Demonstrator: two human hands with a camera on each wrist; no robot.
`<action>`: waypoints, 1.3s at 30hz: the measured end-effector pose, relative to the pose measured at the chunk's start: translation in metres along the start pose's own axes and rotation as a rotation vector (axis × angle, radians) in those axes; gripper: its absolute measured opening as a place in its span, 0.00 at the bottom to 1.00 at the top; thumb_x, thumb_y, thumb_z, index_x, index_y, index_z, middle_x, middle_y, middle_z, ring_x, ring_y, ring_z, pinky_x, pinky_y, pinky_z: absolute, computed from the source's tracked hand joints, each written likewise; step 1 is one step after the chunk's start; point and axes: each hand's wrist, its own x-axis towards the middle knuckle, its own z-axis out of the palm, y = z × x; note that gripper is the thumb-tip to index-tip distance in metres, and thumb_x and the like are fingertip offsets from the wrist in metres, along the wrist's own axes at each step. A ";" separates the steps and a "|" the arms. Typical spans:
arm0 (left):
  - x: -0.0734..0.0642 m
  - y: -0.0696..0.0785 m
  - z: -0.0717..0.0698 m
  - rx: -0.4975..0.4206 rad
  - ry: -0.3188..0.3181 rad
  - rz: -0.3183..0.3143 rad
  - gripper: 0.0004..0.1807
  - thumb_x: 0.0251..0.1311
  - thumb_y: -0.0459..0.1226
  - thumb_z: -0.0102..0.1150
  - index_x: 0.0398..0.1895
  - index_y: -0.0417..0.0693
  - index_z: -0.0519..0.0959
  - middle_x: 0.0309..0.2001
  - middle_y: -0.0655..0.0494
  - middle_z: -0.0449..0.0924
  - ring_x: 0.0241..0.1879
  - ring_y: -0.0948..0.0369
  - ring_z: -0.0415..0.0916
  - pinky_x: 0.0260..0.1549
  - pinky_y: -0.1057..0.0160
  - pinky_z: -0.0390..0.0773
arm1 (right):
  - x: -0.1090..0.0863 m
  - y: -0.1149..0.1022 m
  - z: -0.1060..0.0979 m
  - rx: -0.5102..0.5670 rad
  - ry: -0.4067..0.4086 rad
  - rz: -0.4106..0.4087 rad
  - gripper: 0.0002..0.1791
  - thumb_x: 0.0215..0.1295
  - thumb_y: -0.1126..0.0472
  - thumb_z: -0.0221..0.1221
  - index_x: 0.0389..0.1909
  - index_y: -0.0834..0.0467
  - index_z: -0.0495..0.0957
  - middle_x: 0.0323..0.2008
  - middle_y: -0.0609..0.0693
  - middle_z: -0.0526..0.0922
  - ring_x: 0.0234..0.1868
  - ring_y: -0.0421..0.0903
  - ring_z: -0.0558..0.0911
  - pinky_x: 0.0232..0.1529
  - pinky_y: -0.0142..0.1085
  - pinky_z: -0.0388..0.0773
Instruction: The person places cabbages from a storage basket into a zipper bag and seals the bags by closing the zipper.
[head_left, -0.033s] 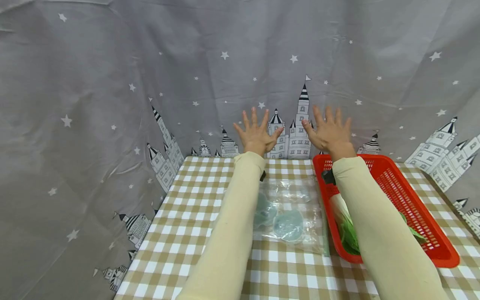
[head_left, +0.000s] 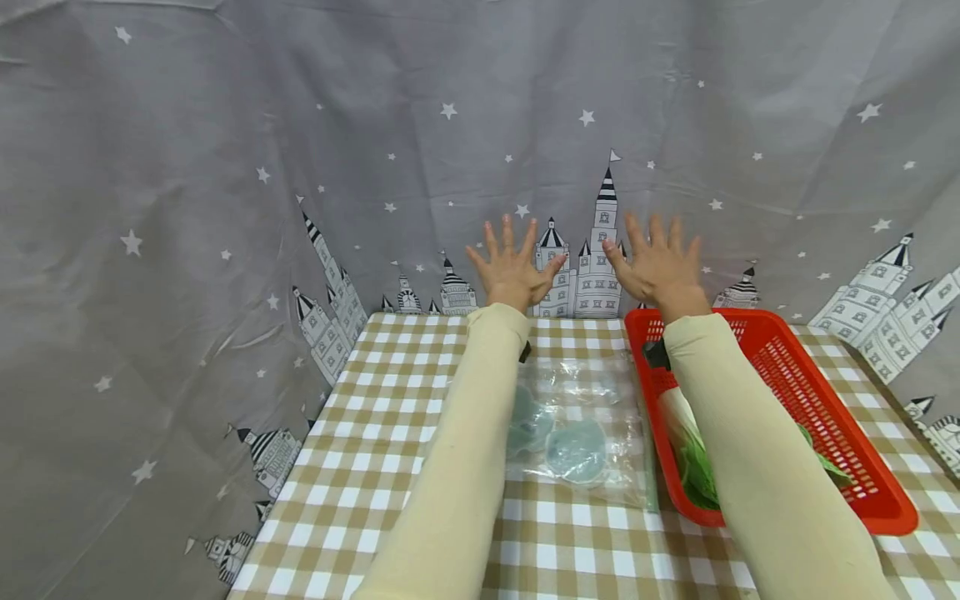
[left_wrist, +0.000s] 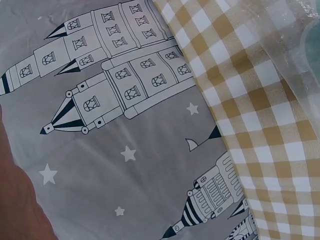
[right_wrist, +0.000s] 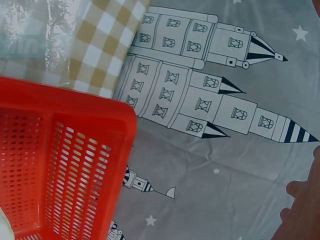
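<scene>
A leafy vegetable (head_left: 692, 457), white stalk and green leaf, lies inside the red basket (head_left: 795, 375), partly hidden by the right sleeve (head_left: 765, 442). More green leaf (head_left: 834, 472) shows on the sleeve's other side; whether that makes 1 vegetable or 2, I cannot tell. Just left of the basket, a clear plastic bag (head_left: 576, 450) with pale green patches lies on the checked tablecloth (head_left: 352, 467).

Beyond these, the left hand (head_left: 512, 271) and right hand (head_left: 663, 265) are raised before the grey curtain (head_left: 225, 167), fingers straight and spread, grasping nothing. Whether their fingertips touch the curtain is unclear.

As for progress, I judge the handling is not under way: the vegetable sits in the basket, the bag lies apart from it, and neither hand is on either. All the work appears to be left.
</scene>
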 end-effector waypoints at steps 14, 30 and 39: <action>-0.050 0.072 0.048 -0.009 -0.058 0.140 0.38 0.57 0.59 0.59 0.69 0.54 0.66 0.63 0.49 0.69 0.59 0.49 0.68 0.52 0.47 0.71 | -0.003 -0.001 0.010 0.035 0.025 -0.066 0.43 0.70 0.29 0.23 0.79 0.49 0.36 0.75 0.67 0.39 0.73 0.71 0.37 0.64 0.69 0.32; -0.135 0.088 0.140 -0.177 -0.078 0.103 0.22 0.52 0.56 0.58 0.39 0.49 0.80 0.36 0.51 0.81 0.36 0.50 0.78 0.30 0.49 0.75 | -0.044 -0.010 0.052 0.127 0.028 -0.209 0.37 0.75 0.37 0.34 0.76 0.54 0.55 0.73 0.68 0.50 0.71 0.73 0.49 0.63 0.69 0.46; -0.141 0.010 0.100 -0.516 -0.007 0.122 0.10 0.50 0.42 0.55 0.15 0.54 0.70 0.15 0.58 0.70 0.16 0.59 0.68 0.14 0.57 0.67 | -0.104 -0.037 0.061 0.162 0.029 -0.436 0.13 0.70 0.57 0.54 0.43 0.59 0.83 0.40 0.58 0.80 0.45 0.59 0.77 0.41 0.54 0.73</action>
